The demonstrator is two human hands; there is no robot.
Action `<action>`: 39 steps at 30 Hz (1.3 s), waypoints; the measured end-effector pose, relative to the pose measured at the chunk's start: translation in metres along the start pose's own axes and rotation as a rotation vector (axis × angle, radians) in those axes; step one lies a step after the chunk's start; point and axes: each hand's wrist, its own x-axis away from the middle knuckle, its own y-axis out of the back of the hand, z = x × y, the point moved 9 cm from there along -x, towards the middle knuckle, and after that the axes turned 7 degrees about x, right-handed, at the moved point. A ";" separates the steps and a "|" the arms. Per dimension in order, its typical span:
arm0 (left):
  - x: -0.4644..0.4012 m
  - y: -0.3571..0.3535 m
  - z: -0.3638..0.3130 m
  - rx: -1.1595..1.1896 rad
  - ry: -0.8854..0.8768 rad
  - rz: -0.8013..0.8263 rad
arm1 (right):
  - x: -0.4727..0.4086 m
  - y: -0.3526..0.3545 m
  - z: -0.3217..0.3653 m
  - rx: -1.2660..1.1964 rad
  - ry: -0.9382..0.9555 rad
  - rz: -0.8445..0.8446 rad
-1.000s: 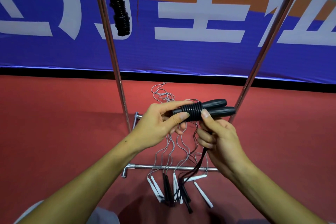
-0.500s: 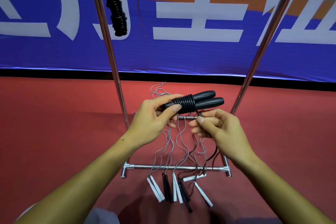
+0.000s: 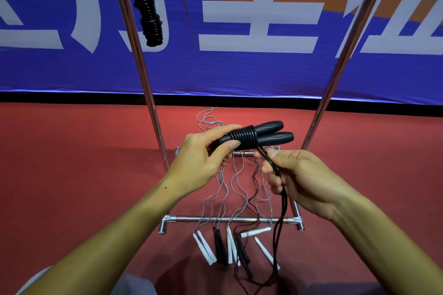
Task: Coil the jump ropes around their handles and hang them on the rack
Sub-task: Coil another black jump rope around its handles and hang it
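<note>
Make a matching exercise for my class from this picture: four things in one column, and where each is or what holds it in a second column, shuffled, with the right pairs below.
Things
1. black handles
2. loose black rope
3. coiled rope
4. white handles

Places
A. hanging from the rack's top bar
B. lying on the red floor
C. gripped in the left hand
D. pinched in the right hand

Pairs: 1-C, 2-D, 3-A, 4-B
</note>
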 end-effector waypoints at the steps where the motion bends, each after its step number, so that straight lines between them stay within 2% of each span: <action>1: 0.000 0.001 0.001 -0.027 -0.007 -0.006 | 0.001 0.003 0.003 0.118 0.025 -0.051; 3: -0.001 0.004 -0.001 -0.078 -0.026 -0.021 | 0.004 0.004 0.010 0.301 0.089 -0.112; 5: -0.001 0.006 -0.002 -0.091 -0.033 -0.027 | 0.006 0.005 0.015 0.379 0.145 -0.145; 9: 0.000 0.008 -0.007 -0.150 -0.070 -0.021 | 0.009 0.020 0.025 0.577 0.275 -0.319; 11: 0.000 0.009 -0.011 -0.195 -0.092 -0.030 | 0.009 0.022 0.026 0.585 0.290 -0.323; 13: 0.000 0.010 -0.015 -0.241 -0.114 -0.023 | 0.010 0.020 0.023 0.474 0.254 -0.283; 15: 0.000 0.007 -0.016 -0.279 -0.116 0.013 | 0.011 0.017 0.022 0.522 0.233 -0.282; 19: 0.001 0.001 -0.015 -0.326 -0.116 0.065 | 0.016 0.017 0.030 0.825 0.262 -0.377; 21: 0.002 0.000 -0.015 -0.355 -0.119 0.077 | 0.020 0.014 0.037 1.081 0.324 -0.411; 24: 0.001 0.000 -0.012 -0.362 -0.099 0.098 | 0.028 0.000 0.047 1.519 0.493 -0.460; 27: -0.001 0.003 -0.007 -0.339 -0.054 0.118 | 0.035 -0.014 0.054 1.692 0.711 -0.497; 30: -0.001 0.002 -0.004 -0.327 -0.027 0.173 | 0.035 -0.012 0.059 1.658 0.776 -0.514; 39: 0.008 -0.020 0.007 -0.251 0.087 0.460 | 0.011 0.025 0.051 1.095 0.575 -0.282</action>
